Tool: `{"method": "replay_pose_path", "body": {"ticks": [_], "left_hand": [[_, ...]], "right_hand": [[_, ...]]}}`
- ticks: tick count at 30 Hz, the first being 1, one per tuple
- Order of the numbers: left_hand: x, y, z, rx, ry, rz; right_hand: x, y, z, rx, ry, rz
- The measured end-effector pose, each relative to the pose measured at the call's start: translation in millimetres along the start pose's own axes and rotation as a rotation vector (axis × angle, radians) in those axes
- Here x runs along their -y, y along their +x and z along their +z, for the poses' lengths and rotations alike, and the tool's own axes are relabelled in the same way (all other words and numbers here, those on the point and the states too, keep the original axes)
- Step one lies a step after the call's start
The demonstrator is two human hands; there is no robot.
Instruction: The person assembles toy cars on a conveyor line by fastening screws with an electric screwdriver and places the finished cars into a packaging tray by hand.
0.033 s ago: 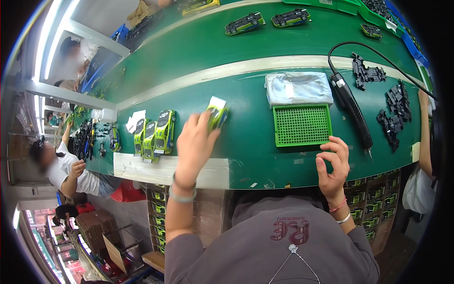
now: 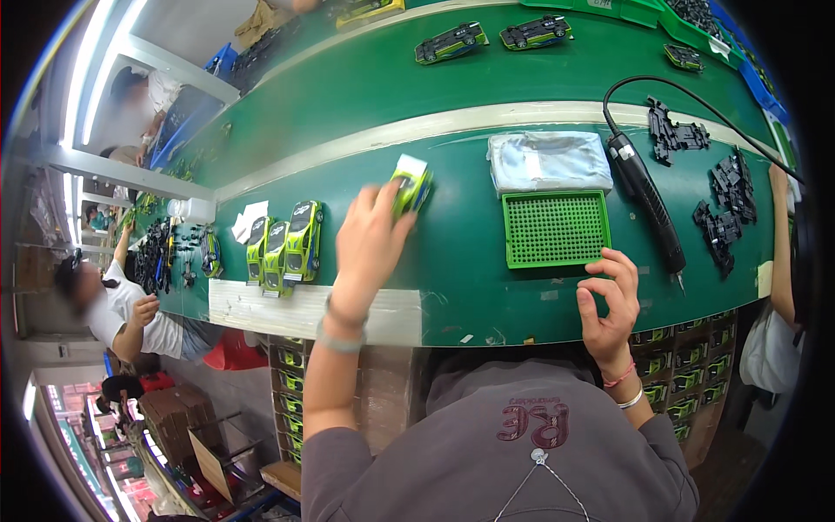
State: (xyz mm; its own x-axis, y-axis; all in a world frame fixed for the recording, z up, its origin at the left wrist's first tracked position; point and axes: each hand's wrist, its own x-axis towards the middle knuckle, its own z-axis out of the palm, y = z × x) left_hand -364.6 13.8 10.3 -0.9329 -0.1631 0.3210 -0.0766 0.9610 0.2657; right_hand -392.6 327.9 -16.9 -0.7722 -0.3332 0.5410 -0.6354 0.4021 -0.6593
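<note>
My left hand grips a green toy car from its left side. A white piece, perhaps paper, shows at the car's far end; how it is attached I cannot tell. Bent but apart, the fingers of my right hand hold nothing; their tips are by the near right corner of a green perforated tray. To the left, three green toy cars stand side by side at the white strip along the bench edge.
Behind the tray lies a pale wrapped packet. A black corded electric screwdriver is right of it, then black chassis parts. Upturned cars lie beyond the pale divider. Another person works at far left.
My left hand and the toy car have moved a little away from me and to the right. My right hand has shifted slightly left.
</note>
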Motion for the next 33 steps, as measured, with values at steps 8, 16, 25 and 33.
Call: {"method": "replay_pose_path", "body": {"ticks": [8, 16, 25, 33], "left_hand": [[4.9, 130.5, 15.1, -0.131, -0.815, -0.012], [27.2, 146.1, 11.2, 0.040, -0.575, 0.116], [155.2, 162.7, -13.0, 0.187, 0.115, 0.114], [182.3, 97.2, -107.7, 0.125, -0.044, -0.247]], "right_hand": [[-1.8, -4.4, 8.2, -0.041, 0.012, -0.041], [-1.0, -2.5, 1.7, -0.029, 0.046, -0.019], [-5.3, -20.2, 2.4, -0.016, -0.024, 0.014], [-3.2, -21.3, 3.4, 0.025, -0.027, 0.011]]}}
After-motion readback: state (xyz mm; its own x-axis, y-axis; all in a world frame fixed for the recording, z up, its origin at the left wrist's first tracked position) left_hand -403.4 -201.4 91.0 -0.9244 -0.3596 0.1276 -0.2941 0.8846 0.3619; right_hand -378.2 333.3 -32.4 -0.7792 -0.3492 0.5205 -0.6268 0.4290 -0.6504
